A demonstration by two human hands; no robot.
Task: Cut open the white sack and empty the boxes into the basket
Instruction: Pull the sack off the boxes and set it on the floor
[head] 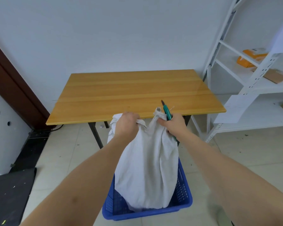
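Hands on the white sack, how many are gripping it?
2. The left hand grips one corner of the white sack; the right hand pinches the other, also holding a green cutter.

Pale tiled floor [235, 160] carries the blue basket [183, 201] — white sack [145, 168] standing in it. Wooden table [134, 92] stands just behind — white shelf rack [252, 79] at right.

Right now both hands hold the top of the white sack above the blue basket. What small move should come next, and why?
Probably lift the sack's upper end a little higher and shake it. The left hand and the right hand, which also holds a green cutter, grip the top of the white sack, whose lower end sits in the blue basket. No boxes are visible, so this is a guess.
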